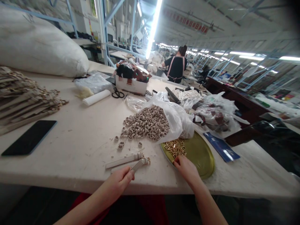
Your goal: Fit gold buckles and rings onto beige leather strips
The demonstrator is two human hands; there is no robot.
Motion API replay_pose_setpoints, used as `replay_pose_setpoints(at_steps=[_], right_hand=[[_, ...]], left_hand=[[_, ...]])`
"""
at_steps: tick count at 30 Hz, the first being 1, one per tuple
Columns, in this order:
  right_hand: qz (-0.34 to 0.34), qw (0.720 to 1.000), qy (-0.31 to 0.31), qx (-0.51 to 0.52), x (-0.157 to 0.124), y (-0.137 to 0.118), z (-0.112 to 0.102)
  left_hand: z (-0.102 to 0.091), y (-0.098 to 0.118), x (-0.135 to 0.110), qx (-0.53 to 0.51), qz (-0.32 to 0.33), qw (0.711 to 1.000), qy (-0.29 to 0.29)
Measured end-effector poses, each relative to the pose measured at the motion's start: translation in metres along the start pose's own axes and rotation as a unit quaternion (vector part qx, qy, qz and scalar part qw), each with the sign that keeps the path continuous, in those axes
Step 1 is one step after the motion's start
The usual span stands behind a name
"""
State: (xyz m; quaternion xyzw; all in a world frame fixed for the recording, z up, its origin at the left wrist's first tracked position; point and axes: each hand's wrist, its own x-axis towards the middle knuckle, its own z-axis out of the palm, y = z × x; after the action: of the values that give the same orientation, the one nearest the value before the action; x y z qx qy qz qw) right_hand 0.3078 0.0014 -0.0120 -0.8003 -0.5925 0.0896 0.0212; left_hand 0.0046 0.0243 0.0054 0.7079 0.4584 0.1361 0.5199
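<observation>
My left hand point(122, 180) is closed on the end of a beige strap point(139, 163) with a gold buckle at its far tip, held just above the table near the front edge. A second beige strap point(124, 160) lies flat beside it. My right hand point(185, 167) rests on the rim of a round gold tray point(201, 154), fingers pinched at a heap of small gold buckles point(175, 147); what they hold is too small to make out. A pile of small beige loops point(146, 125) spills from a clear plastic bag point(178, 118) behind.
A black phone point(29, 137) lies at the left, a stack of finished straps point(23, 97) behind it. Scissors point(117, 93), a white roll, a cardboard box point(131, 84), plastic bags and a blue card point(221, 147) crowd the far side. A person works at a distant table.
</observation>
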Motion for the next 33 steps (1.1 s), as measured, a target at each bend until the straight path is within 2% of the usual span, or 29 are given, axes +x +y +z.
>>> replay_pose_setpoints(at_steps=[3, 5, 8, 10, 13, 17, 20, 22, 24, 26, 30, 33], right_hand=[[0.0, 0.998, 0.036, 0.058, -0.007, -0.015, -0.006], [-0.044, 0.986, 0.058, 0.152, -0.017, -0.037, -0.013], [-0.183, 0.936, 0.045, 0.298, -0.039, -0.08, -0.022], [-0.237, 0.894, 0.02, 0.38, -0.053, -0.108, -0.021], [-0.203, 0.838, -0.024, 0.506, -0.066, -0.132, -0.011], [-0.139, 0.758, -0.129, 0.624, -0.072, -0.141, -0.001], [-0.144, 0.687, -0.206, 0.682, -0.078, -0.143, -0.001], [-0.151, 0.658, -0.204, 0.709, -0.083, -0.145, 0.002], [-0.145, 0.661, -0.181, 0.713, -0.087, -0.144, 0.008], [-0.131, 0.681, -0.159, 0.703, -0.09, -0.141, 0.017], [-0.102, 0.711, -0.109, 0.687, -0.086, -0.131, 0.027], [-0.058, 0.706, -0.115, 0.696, -0.08, -0.132, 0.023]], left_hand=[[-0.004, 0.01, -0.002, 0.012, 0.004, 1.0, 0.0], [-0.004, 0.02, -0.002, 0.02, 0.014, 1.0, 0.003], [-0.003, 0.034, -0.001, 0.013, 0.041, 0.999, 0.024], [-0.001, 0.039, -0.001, 0.008, 0.051, 0.998, 0.037], [0.0, 0.039, -0.007, -0.005, 0.062, 0.997, 0.041], [-0.003, 0.035, -0.022, -0.008, 0.065, 0.996, 0.068], [-0.006, 0.035, -0.031, 0.05, 0.048, 0.991, 0.112], [-0.006, 0.036, -0.034, 0.075, 0.049, 0.988, 0.123], [-0.005, 0.036, -0.036, 0.053, 0.063, 0.99, 0.115], [-0.002, 0.034, -0.037, -0.007, 0.076, 0.994, 0.083], [0.002, 0.026, -0.039, -0.089, 0.057, 0.993, 0.044], [0.001, 0.021, -0.042, -0.103, 0.056, 0.993, 0.031]])
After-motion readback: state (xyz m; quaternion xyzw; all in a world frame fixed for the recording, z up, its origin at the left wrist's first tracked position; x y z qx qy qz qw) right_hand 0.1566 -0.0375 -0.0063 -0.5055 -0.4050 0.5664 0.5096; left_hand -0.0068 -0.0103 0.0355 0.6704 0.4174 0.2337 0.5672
